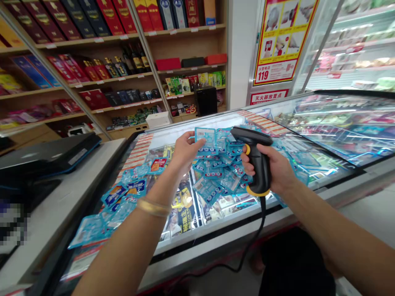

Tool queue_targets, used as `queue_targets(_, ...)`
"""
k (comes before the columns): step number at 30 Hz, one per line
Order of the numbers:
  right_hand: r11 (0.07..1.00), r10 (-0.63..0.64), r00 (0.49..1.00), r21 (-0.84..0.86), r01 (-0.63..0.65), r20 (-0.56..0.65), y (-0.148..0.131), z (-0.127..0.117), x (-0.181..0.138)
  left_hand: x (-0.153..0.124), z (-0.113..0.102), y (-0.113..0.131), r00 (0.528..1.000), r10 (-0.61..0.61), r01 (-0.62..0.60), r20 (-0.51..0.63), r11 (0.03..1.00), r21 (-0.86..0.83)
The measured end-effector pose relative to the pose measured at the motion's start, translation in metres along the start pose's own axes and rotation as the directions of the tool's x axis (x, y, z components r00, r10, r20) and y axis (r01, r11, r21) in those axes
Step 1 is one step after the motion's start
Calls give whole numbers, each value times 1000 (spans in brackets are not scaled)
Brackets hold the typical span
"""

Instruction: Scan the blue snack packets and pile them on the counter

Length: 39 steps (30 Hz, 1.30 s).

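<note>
Our left hand (185, 152) pinches a flat, glossy blue packet (210, 135), barcode showing, over the heap of packets (214, 173) toward the far edge of the glass-topped freezer (216, 248). Our right hand (279, 169) is wrapped round a smooth black scanner (259, 166) with yellow trim. Beyond the far edge, a poster (282, 45) reads "119". The scanner hides part of the heap; its cord (263, 216) crosses the near edge.

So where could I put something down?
On the grey counter, between the black device and the glass case. Maybe the case's far-right glass, past the black divider. Blue packets crowd around the left hand and right hand.
</note>
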State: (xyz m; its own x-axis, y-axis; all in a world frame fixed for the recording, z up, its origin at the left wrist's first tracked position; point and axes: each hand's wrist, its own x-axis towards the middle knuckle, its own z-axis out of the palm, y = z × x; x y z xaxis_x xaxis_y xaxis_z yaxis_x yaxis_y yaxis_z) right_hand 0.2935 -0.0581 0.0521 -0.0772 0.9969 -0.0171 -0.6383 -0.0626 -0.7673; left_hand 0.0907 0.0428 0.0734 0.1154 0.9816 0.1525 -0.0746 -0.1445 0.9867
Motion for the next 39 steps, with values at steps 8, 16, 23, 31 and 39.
queue_targets(8, 992, -90, 982, 69, 103, -166, -36, -45, -10, 37, 78, -13, 979, 178, -204, 100, 821, 534)
queue_targets(16, 992, -66, 982, 90, 83, -177, -28, -58, -4, 37, 82, -24, 927, 206, -372, 314, 605, 704)
queue_targets(23, 994, -73, 983, 68, 85, -168, -28, -50, -1, 37, 78, -23, 929, 201, -351, 310, 742, 571)
queue_targets(31, 998, -67, 992, 1, 68, -103, -20, -26, -5, 9, 20, -14, 949, 268, -316, 166, 821, 477)
queue_targets(39, 992, 121, 991, 25, -123, 64, 38, 33, -14, -90, -137, -6, 951, 290, -142, -104, 711, 688)
